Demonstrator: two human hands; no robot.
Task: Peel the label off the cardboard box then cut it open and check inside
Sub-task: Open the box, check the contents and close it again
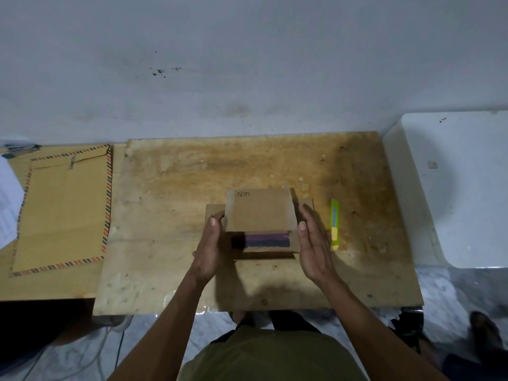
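Note:
A small brown cardboard box [259, 213] sits mid-table with its flaps spread out. Its far flap stands raised and bears handwriting near the top edge. Below that flap a purple and dark item [266, 240] shows inside the box. My left hand [207, 248] rests against the box's left side, thumb up at the left flap. My right hand [314, 243] is flat against the right side, fingers straight and together. A green and yellow utility knife [334, 224] lies on the table just right of my right hand. No label is visible.
The wooden tabletop [192, 174] meets a white wall behind. A large brown envelope [63, 207] with striped edges lies at the left, white paper [8, 202] beyond it. A white appliance [453, 188] stands at the right. Cables [110, 342] trail on the floor below.

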